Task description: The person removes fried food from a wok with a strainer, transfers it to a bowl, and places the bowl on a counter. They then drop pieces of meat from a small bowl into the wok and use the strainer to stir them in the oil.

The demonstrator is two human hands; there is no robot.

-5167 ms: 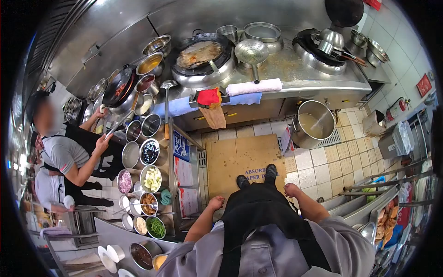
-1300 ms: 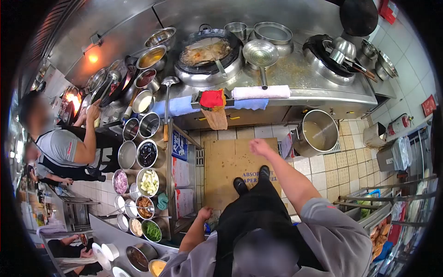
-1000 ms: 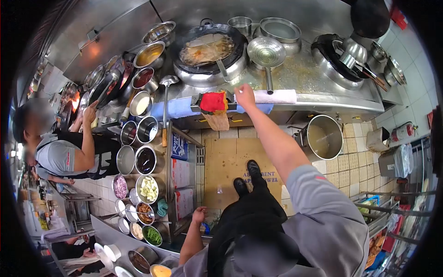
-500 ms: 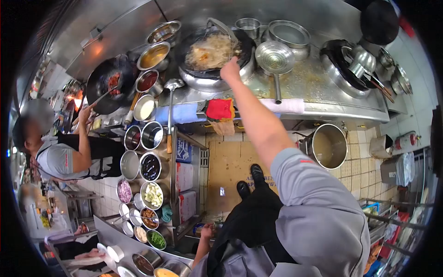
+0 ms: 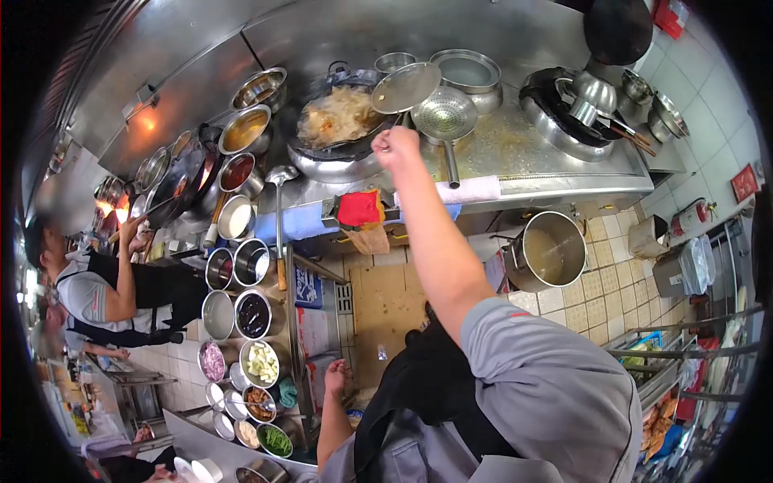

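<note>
My right hand (image 5: pixel 394 146) is closed round the handle of a flat mesh skimmer (image 5: pixel 407 87), whose disc is raised at the right side of the wok. Pale brown food (image 5: pixel 341 113) bubbles in the wok (image 5: pixel 295 138), with steam over it. Beside the skimmer, a perforated ladle-strainer (image 5: pixel 444 114) rests on the steel counter, its handle toward me. My left hand (image 5: pixel 336 377) hangs low near my apron with its fingers curled in and nothing visible in them.
A second wok (image 5: pixel 564 129) stands to the right, and a large pot (image 5: pixel 551 251) below the counter. A long ladle (image 5: pixel 280 201) lies left of a red cloth (image 5: pixel 359 208). Bowls of ingredients (image 5: pixel 261 362) line the left. A co-worker (image 5: pixel 105 282) works at a flaming stove.
My right hand has lifted the skimmer out of the wok and shifted it right. My left hand has risen slightly. The co-worker's wok has tilted, and my view has shifted.
</note>
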